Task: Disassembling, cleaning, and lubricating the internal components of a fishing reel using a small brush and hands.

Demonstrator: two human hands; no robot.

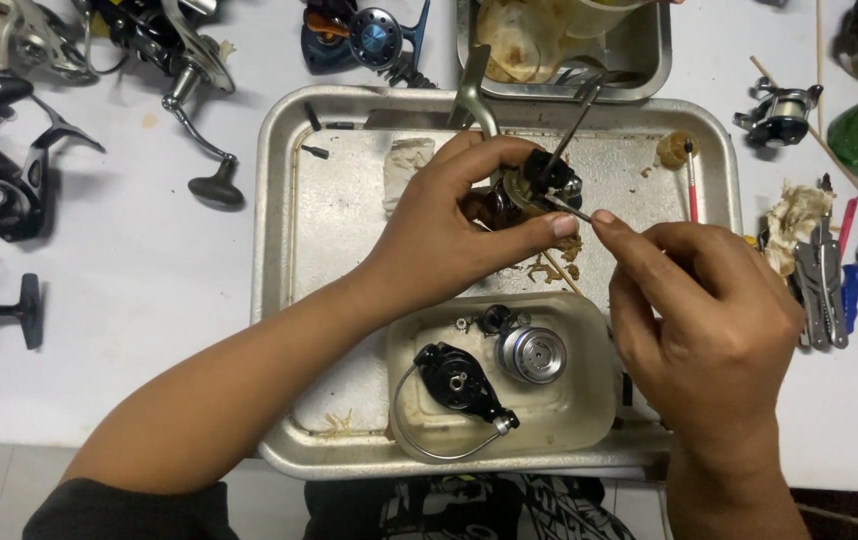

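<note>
Dull scratched metal tray [279,250]; glossy black reel rotor [459,380]; shiny ribbed metal spool [532,354].

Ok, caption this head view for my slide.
Left hand grips a reel body over a metal tray; right hand probes it with a thin pick.

A dark fishing reel body [524,190], smeared with tan grease, is sitting tilted in the left hand [449,235] above the metal tray [279,300], its open gear side facing up. A thin metal pick [569,207] is lying nearly level, its tip touching the reel's greasy edge, pinched in the right hand's [709,320] fingers [614,225].
</note>
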